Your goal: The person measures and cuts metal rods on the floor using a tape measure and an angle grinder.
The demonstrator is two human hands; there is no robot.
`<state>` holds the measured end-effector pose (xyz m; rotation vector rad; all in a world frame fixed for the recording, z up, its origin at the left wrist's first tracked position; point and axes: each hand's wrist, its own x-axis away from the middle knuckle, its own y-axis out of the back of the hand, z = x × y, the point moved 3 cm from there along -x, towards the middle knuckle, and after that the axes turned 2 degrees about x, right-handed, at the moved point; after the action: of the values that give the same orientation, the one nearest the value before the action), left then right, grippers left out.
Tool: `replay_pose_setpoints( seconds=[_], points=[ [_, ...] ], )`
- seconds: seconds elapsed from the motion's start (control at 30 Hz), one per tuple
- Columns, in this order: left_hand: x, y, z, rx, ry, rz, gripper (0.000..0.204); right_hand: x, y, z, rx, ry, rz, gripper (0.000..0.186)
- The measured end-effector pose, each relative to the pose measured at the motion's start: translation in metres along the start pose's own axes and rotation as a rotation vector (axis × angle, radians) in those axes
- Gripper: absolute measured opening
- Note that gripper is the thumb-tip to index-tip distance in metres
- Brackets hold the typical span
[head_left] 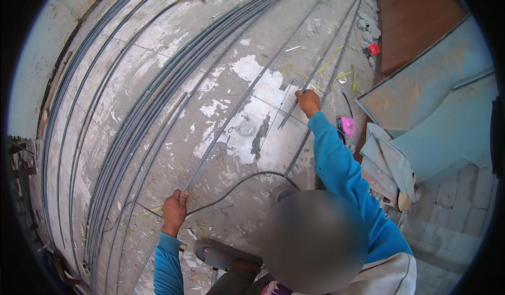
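In the head view, my left hand (174, 210) is closed around a long grey steel bar (230, 117). That bar runs up past the white-stained patch and continues below my fist toward the lower edge. Farther off to the right, my right hand (309, 103) grips a second steel bar (330, 45) close to its near end. Its tip shows just below my fingers, over the floor. Another bar (299, 152) passes to the right of this hand, close to my wrist. A bundle of ribbed bars (158, 92) lies to the left, bending across the floor.
More bars (87, 40) lie at the far left by a wall. A dark cable (226, 194) curves before my sandalled foot (225, 254). At right are rubble (370, 31), a red packet (373, 49), a pink thing (346, 125), a brown board (415, 21) and leaning panels (421, 95). A blurred patch hides the lower middle.
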<state>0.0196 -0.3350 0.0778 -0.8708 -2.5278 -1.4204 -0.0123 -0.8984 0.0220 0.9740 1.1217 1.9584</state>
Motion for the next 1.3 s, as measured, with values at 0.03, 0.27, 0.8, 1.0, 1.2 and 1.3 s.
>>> replay_pose_setpoints(
  seconds=[0.03,0.27,0.8,1.0,1.2,1.3],
  points=[
    [0.002,0.004,0.008,-0.006,0.001,-0.002,0.049,0.012,0.000,0.004,0.009,0.004,0.022,0.054],
    [0.058,0.005,0.079,0.060,0.102,0.094,0.048,0.090,-0.020,-0.003,0.025,0.050,0.148,0.049],
    [0.076,-0.019,0.088,-0.003,0.202,0.065,0.050,0.153,-0.082,0.074,-0.156,0.697,0.191,0.042],
    [0.081,-0.045,0.089,0.031,0.245,0.096,0.050,0.155,-0.091,0.084,-0.155,0.824,0.155,0.037],
    [0.077,-0.043,0.097,-0.023,0.238,0.047,0.048,0.155,-0.091,0.086,-0.257,0.776,0.119,0.036],
    [0.075,-0.045,0.094,-0.017,0.226,0.026,0.047,0.155,-0.092,0.084,-0.233,0.798,0.144,0.037]
  ],
)
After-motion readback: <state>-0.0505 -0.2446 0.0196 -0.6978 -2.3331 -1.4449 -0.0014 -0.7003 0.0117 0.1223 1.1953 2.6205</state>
